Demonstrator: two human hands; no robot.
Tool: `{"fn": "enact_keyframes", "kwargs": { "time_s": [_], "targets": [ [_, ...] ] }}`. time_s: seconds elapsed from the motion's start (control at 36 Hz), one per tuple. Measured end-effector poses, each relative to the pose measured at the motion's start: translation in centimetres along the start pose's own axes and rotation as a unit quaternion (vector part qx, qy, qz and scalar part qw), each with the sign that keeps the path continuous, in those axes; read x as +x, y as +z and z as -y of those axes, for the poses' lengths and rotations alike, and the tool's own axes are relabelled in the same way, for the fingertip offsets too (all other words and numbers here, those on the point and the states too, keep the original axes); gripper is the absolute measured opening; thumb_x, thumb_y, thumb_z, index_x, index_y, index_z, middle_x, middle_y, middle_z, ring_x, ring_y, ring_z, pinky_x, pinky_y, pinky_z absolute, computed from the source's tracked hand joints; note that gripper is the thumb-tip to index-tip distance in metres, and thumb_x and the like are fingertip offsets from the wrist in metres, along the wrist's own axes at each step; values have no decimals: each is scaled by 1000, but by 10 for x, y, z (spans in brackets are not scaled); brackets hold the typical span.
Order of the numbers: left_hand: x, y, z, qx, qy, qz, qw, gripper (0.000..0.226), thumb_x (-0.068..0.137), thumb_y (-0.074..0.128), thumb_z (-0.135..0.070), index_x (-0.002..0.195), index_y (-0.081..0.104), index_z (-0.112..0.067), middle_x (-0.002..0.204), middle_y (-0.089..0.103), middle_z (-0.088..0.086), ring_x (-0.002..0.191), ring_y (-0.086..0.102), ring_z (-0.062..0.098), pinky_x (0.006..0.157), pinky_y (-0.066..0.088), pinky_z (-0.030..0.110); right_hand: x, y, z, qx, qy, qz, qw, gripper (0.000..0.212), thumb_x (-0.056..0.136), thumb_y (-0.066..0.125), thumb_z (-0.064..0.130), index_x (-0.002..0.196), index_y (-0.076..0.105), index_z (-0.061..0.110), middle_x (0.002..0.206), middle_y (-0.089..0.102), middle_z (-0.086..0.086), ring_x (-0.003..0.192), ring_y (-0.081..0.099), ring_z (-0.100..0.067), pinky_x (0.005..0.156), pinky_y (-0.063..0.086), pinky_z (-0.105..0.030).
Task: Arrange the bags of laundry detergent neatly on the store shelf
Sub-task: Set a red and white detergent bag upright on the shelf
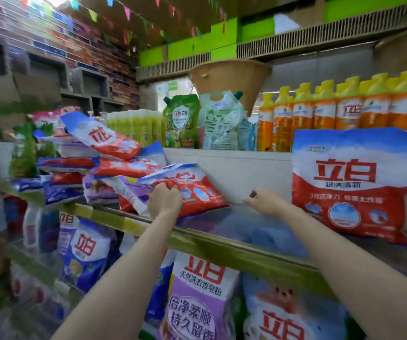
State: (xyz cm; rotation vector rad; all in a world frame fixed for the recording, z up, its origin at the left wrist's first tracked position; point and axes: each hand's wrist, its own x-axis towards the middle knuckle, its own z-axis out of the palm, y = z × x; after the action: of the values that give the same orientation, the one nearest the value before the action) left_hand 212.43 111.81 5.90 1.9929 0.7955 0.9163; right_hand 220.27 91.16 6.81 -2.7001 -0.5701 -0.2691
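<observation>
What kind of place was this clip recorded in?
Most likely a shop's laundry-goods aisle: a glass shelf piled with red detergent bags, one standing upright, rows of orange bottles above, and coloured bunting overhead.

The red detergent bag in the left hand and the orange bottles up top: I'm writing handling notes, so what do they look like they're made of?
The red detergent bag looks like glossy printed plastic film: it creases and sags. The orange bottles look like rigid, smooth plastic with yellow caps, though blur leaves this uncertain.
</observation>
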Motion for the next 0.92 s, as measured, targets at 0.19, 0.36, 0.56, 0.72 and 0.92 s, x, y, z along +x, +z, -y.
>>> {"fn": "enact_keyframes", "kwargs": {
  "time_s": [0.19, 0.36, 0.56, 0.72, 0.92],
  "targets": [
    [3, 10, -6, -247, 28, -11, 969, 33, 93, 54, -20, 115, 61, 3, 126, 58, 19, 118, 50, 29, 98, 32, 30, -7, -3, -21, 256, 77, 3, 964, 41, 94, 38, 51, 109, 51, 15, 87, 52, -3, 92, 48, -21, 82, 42, -33],
    [-1, 17, -42, -461, 47, 160, 872, 15, 87, 62, -14, 102, 66, -12, 102, 65, 7, 87, 61, 21, 96, 47, 38, -18, -18, -33, 605, 56, 32, 794, 34, 90, 52, 47, 100, 61, 15, 86, 71, -9, 80, 70, -21, 65, 54, -27],
    [-37, 47, -74, -472, 121, 283, 826, 29, 94, 48, -1, 122, 53, 4, 80, 69, -3, 50, 61, -5, 53, 52, 11, -55, -49, -87, 607, 27, 6, 794, 34, 74, 66, 4, 102, 61, 23, 89, 74, 1, 73, 71, -14, 62, 60, -32],
    [-86, 95, -104, -424, 155, 344, 823, 27, 94, 47, 1, 119, 54, 8, 71, 68, -10, 50, 61, -6, 52, 49, 9, -97, -75, -143, 553, 77, -116, 822, 54, 70, 64, -14, 117, 55, 13, 94, 72, -5, 81, 68, -21, 80, 57, -40],
    [-121, 155, -113, -193, 97, 352, 911, 35, 82, 69, -33, 104, 68, -5, 107, 69, 16, 102, 65, 31, 91, 51, 40, -137, -71, -189, 386, 174, -160, 892, 56, 77, 62, -18, 128, 47, -4, 116, 58, -15, 61, 65, 2, 57, 50, -6]
  ]
}}
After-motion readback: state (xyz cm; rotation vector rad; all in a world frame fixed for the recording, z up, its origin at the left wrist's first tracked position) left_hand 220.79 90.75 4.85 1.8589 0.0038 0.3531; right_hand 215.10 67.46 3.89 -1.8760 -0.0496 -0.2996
